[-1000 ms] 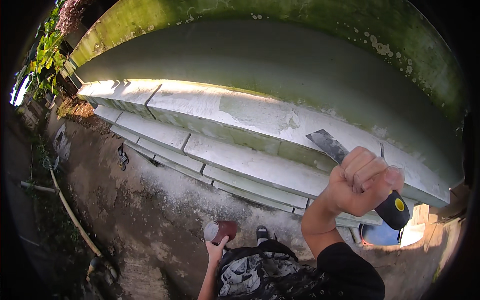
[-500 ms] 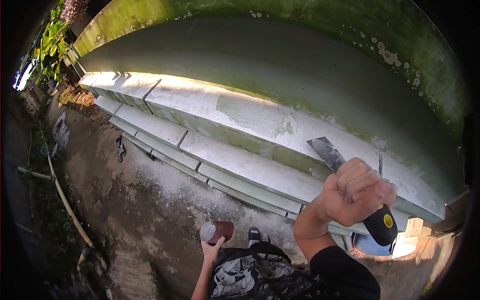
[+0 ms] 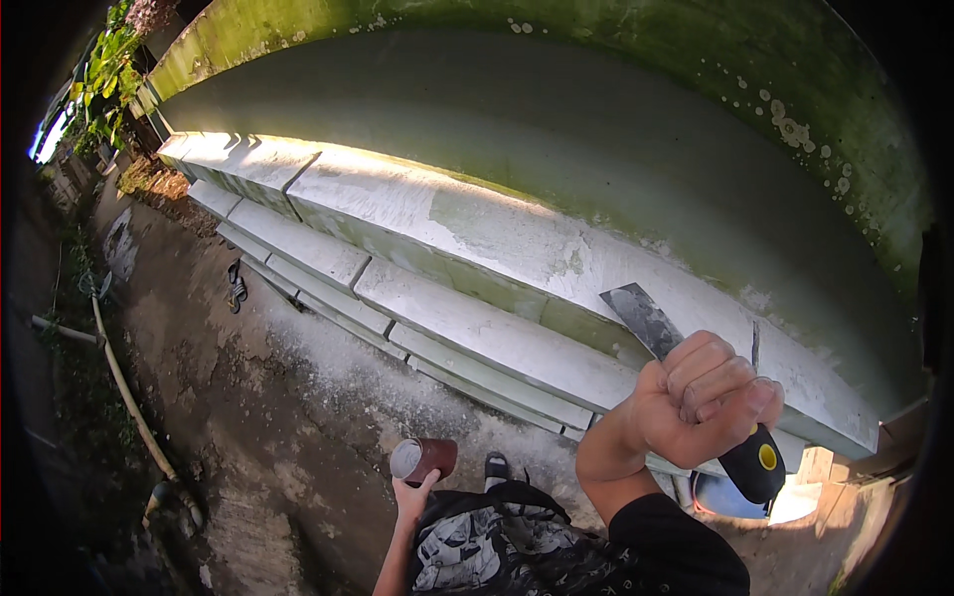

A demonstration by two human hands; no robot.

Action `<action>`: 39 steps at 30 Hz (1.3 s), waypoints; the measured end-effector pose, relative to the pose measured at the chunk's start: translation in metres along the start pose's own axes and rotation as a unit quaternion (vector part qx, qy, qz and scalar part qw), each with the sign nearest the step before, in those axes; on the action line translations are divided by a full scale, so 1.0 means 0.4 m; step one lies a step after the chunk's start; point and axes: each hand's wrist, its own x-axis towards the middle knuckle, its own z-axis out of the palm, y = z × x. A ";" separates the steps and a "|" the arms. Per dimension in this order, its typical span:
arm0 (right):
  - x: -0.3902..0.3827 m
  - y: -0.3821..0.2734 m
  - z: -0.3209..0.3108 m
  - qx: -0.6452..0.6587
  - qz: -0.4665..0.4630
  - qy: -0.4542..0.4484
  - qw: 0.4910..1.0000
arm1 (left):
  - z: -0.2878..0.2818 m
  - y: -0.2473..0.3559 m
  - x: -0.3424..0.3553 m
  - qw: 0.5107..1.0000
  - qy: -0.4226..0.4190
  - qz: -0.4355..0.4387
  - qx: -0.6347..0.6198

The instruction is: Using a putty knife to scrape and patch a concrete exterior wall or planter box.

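Right hand (image 3: 701,397): closed in a fist around the scraper (image 3: 646,326). The fingers are curled fully, leaving no gap around the grip, and the thumb is folded in on the near side. The flat grey blade (image 3: 628,306), marked with pale residue, projects from the fist toward the upper left. The rear of the black handle (image 3: 747,475), fitted with a yellow ring, projects from the opposite side toward the lower right.

Scraper position: in view, the blade end overlaps the top face of the upper ledge (image 3: 437,223), near its front edge and on the right-hand part of its length. Contact between blade and ledge cannot be determined from this angle. The handle lies toward the right end corner of the ledge.

Left hand (image 3: 413,491): held lower, well apart from the right hand, and partly closed around a dark red cylindrical can (image 3: 439,459). The thumb presses along the near side; the other fingers are largely hidden. The can is tilted, with its pale round end facing up and to the left. Whether that end is a lid or the contents cannot be determined. The can is held out beyond the front edge of the lowest ledges (image 3: 487,372), above the ground (image 3: 288,427).

Surroundings: a green-stained wall (image 3: 497,119) rises behind the rear edge of the upper ledge. White dust (image 3: 368,372) and chips lie on the ground along the front edge of the lowest ledges.
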 end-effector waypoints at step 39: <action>-0.068 0.085 0.021 -0.128 0.001 -0.033 0.991 | -0.013 0.008 0.035 0.999 0.035 -0.028 -0.011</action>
